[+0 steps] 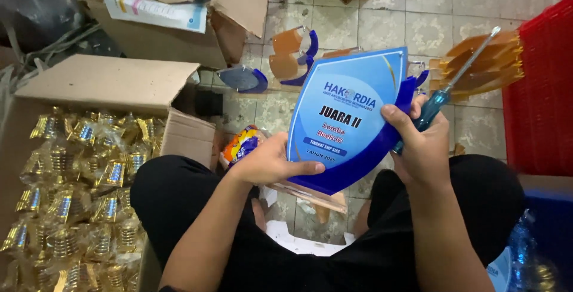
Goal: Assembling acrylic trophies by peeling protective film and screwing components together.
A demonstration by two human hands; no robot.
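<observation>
Hands both on a blue acrylic award plaque (pixel 346 119), held upright-tilted over the lap, printed face toward the camera. Left hand (pixel 268 162) comes in from lower left, forearm angled up, fingers (pixel 307 170) curled around the plaque's lower left edge, thumb on the front face. Right hand (pixel 425 149) grips the right edge, thumb (pixel 397 116) pressed on the front near the dark blue curved trim; same hand also pinches a blue-handled screwdriver (pixel 444 89), shaft pointing up and right, away from the plaque. Both sets of fingers closed on what they hold, not spread.

Plaque's clear base sits just below the left hand, above the knees. Person in black trousers, seated over a tiled floor (pixel 430 17). Left: open cardboard box (pixel 101 83) full of gold trophy parts in plastic wrap (pixel 77 190). Behind the plaque: more blue and orange acrylic pieces (pixel 292 53) on the floor. Red crate (pixel 540 101) at right edge.
</observation>
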